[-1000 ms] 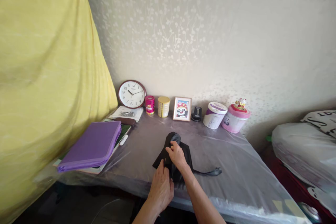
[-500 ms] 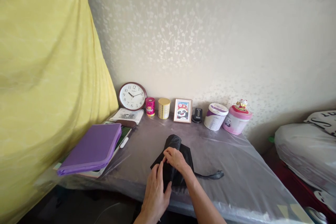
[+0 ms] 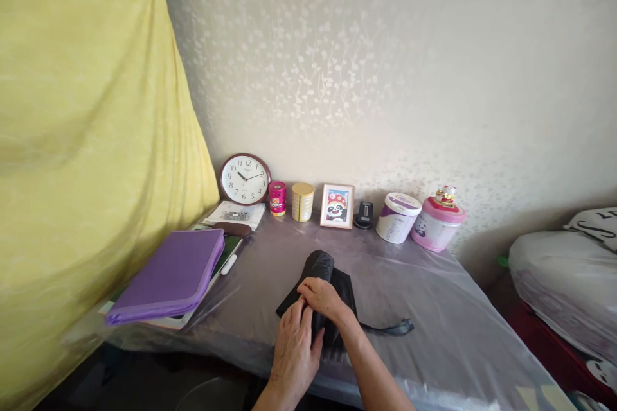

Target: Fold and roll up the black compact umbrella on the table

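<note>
A rolled black fabric bundle (image 3: 319, 263) lies near the front edge of the table, with loose flaps spread at both sides and a strap (image 3: 398, 327) trailing to the right. My left hand (image 3: 295, 343) wraps round the near part of the bundle from the left. My right hand (image 3: 321, 295) lies over its middle, fingers curled onto the fabric and touching the fingertips of my left hand. Part of the bundle is hidden under both hands.
A purple folder (image 3: 168, 276) rests on the table (image 3: 434, 308) at the left, beside a white pen-like item (image 3: 228, 264). Along the wall stand a clock (image 3: 245, 180), tins (image 3: 303, 202), a picture frame (image 3: 337, 207) and tubs (image 3: 398, 218). A yellow curtain (image 3: 96, 141) hangs left.
My left hand has moved slightly right and its fingers now lie closer together against my right hand. My right hand has shifted slightly down over the bundle. The view has tilted a little.
</note>
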Action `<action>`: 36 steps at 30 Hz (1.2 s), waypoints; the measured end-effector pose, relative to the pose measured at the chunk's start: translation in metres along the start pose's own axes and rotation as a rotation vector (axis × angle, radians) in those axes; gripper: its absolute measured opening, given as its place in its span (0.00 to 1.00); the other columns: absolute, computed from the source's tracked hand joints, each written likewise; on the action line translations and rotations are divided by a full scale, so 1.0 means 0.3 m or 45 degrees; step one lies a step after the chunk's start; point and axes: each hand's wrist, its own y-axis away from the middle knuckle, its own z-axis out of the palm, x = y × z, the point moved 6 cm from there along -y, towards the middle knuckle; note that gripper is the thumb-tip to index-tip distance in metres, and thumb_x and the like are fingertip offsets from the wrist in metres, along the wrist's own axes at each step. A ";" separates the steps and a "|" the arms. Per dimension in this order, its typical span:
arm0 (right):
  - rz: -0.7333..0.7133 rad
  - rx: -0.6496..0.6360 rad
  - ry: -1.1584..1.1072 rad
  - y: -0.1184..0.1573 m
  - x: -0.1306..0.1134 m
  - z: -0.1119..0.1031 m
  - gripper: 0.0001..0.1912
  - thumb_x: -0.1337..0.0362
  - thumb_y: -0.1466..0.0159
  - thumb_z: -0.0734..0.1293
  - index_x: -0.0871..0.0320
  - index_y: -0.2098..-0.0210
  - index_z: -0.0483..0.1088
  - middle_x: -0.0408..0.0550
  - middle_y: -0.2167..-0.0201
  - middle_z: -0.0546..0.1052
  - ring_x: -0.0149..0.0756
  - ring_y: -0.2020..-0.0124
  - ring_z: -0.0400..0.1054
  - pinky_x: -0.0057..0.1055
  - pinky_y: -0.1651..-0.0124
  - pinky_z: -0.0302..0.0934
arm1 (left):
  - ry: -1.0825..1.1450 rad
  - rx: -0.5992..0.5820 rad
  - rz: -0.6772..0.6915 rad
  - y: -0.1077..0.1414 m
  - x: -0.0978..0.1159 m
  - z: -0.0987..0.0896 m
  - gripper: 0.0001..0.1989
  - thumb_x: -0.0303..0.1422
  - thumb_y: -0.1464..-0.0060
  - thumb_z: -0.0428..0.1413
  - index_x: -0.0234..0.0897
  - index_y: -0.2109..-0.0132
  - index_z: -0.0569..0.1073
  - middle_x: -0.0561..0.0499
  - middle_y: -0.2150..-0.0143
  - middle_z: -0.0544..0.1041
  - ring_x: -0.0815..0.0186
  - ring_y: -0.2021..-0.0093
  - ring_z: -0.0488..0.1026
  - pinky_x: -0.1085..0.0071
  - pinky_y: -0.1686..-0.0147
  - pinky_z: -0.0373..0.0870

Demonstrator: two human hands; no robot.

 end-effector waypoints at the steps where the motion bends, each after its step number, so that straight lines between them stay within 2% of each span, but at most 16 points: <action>1: -0.012 0.018 0.021 -0.003 0.001 -0.001 0.14 0.65 0.39 0.56 0.58 0.72 0.73 0.46 0.70 0.78 0.31 0.68 0.70 0.24 0.68 0.55 | -0.016 0.018 0.008 -0.001 0.002 0.010 0.17 0.29 0.47 0.47 0.34 0.49 0.63 0.42 0.47 0.64 0.57 0.48 0.63 0.58 0.50 0.64; 4: -0.057 0.044 -0.023 0.003 0.003 0.000 0.14 0.65 0.38 0.56 0.57 0.70 0.73 0.45 0.70 0.78 0.31 0.69 0.70 0.24 0.68 0.56 | -0.036 0.020 -0.009 0.005 -0.002 0.048 0.18 0.29 0.47 0.46 0.35 0.48 0.62 0.41 0.44 0.62 0.56 0.47 0.63 0.57 0.51 0.65; 7: -0.149 0.095 -0.157 0.031 0.002 -0.003 0.12 0.65 0.37 0.57 0.55 0.64 0.72 0.43 0.69 0.78 0.30 0.67 0.70 0.24 0.64 0.59 | 0.002 -0.008 -0.051 0.018 -0.012 0.080 0.17 0.29 0.46 0.45 0.36 0.49 0.63 0.41 0.46 0.63 0.57 0.47 0.64 0.58 0.52 0.66; 12: -0.416 0.323 -0.119 0.078 0.018 -0.018 0.13 0.63 0.35 0.57 0.54 0.60 0.72 0.46 0.63 0.77 0.33 0.56 0.67 0.28 0.53 0.59 | 0.083 -0.006 -0.118 0.035 -0.027 0.116 0.19 0.27 0.45 0.41 0.35 0.46 0.60 0.41 0.44 0.61 0.59 0.44 0.62 0.59 0.49 0.64; 15: -0.520 0.369 -0.021 0.060 0.044 -0.008 0.13 0.65 0.35 0.57 0.54 0.59 0.72 0.46 0.59 0.77 0.35 0.49 0.63 0.36 0.44 0.53 | 0.093 -0.025 -0.147 0.042 -0.038 0.139 0.20 0.28 0.43 0.40 0.34 0.43 0.56 0.40 0.41 0.58 0.59 0.41 0.59 0.60 0.48 0.64; 18: -0.528 0.381 0.060 0.011 0.073 -0.001 0.13 0.66 0.35 0.57 0.53 0.59 0.72 0.45 0.57 0.76 0.36 0.46 0.61 0.44 0.39 0.44 | 0.086 -0.104 -0.156 0.048 -0.051 0.163 0.24 0.30 0.43 0.40 0.33 0.39 0.50 0.36 0.39 0.56 0.56 0.40 0.58 0.58 0.48 0.63; 21: -0.502 0.397 0.123 -0.048 0.098 -0.004 0.13 0.67 0.35 0.56 0.53 0.59 0.72 0.45 0.57 0.76 0.37 0.45 0.60 0.45 0.39 0.43 | 0.095 -0.213 -0.167 0.054 -0.061 0.182 0.28 0.31 0.43 0.40 0.33 0.37 0.45 0.35 0.37 0.53 0.54 0.39 0.56 0.57 0.47 0.62; 25: -0.397 0.424 0.180 -0.123 0.135 -0.020 0.14 0.68 0.36 0.57 0.52 0.61 0.73 0.45 0.57 0.76 0.36 0.45 0.60 0.44 0.39 0.42 | 0.109 -0.277 -0.212 0.058 -0.065 0.192 0.28 0.32 0.43 0.40 0.34 0.36 0.46 0.36 0.37 0.53 0.55 0.39 0.55 0.58 0.46 0.61; 30: -0.149 0.458 0.071 -0.193 0.198 -0.059 0.12 0.66 0.37 0.58 0.51 0.60 0.73 0.44 0.52 0.74 0.34 0.44 0.59 0.36 0.40 0.46 | 0.093 -0.315 -0.271 0.053 -0.060 0.191 0.27 0.31 0.43 0.39 0.33 0.37 0.49 0.37 0.37 0.55 0.57 0.38 0.55 0.59 0.45 0.58; 33: 0.031 0.517 -0.017 -0.199 0.271 -0.105 0.14 0.64 0.37 0.58 0.55 0.56 0.71 0.50 0.52 0.74 0.37 0.48 0.63 0.35 0.43 0.50 | 0.094 -0.347 -0.264 0.046 -0.055 0.180 0.27 0.31 0.43 0.39 0.33 0.37 0.48 0.37 0.37 0.54 0.57 0.38 0.54 0.59 0.45 0.59; 36: 0.225 0.594 -0.110 -0.152 0.383 -0.156 0.17 0.64 0.38 0.56 0.59 0.55 0.71 0.54 0.54 0.74 0.39 0.51 0.66 0.36 0.46 0.55 | 0.081 -0.369 -0.241 0.042 -0.052 0.168 0.27 0.32 0.43 0.39 0.32 0.37 0.47 0.35 0.38 0.54 0.55 0.38 0.54 0.58 0.45 0.59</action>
